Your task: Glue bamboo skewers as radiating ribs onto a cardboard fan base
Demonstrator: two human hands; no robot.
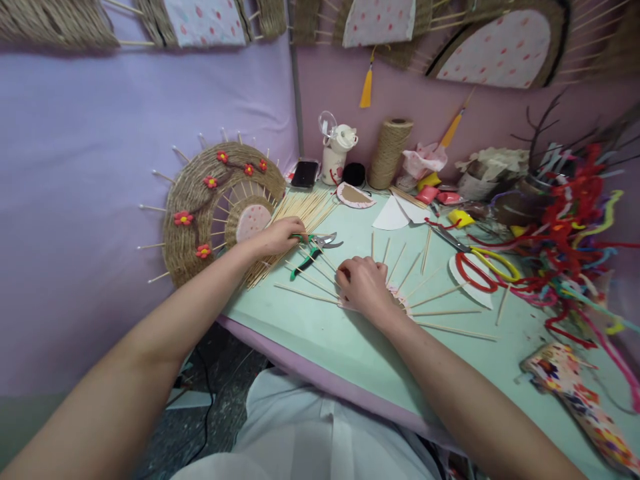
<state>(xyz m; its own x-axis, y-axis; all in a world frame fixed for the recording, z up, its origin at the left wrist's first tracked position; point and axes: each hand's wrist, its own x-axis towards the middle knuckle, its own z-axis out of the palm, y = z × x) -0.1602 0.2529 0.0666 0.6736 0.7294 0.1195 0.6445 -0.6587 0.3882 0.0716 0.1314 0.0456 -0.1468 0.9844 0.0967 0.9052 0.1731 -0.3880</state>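
My left hand [280, 235] reaches to the bundle of thin wooden sticks [295, 220] at the table's left edge, its fingers curled over them beside the green-handled pliers [313, 250]. My right hand [363, 283] rests palm down, fingers bent, on a small round card piece [403, 301] from which several sticks [440, 293] fan out like spokes. What the fingers of either hand pinch is hidden.
A woven straw fan [200, 213] with red flowers leans against the purple wall. Scissors with red and yellow handles [475, 263] lie to the right. A twine spool [389, 153], white bottle [336, 153], phone [305, 173] and pipe cleaners [575, 227] crowd the back and right.
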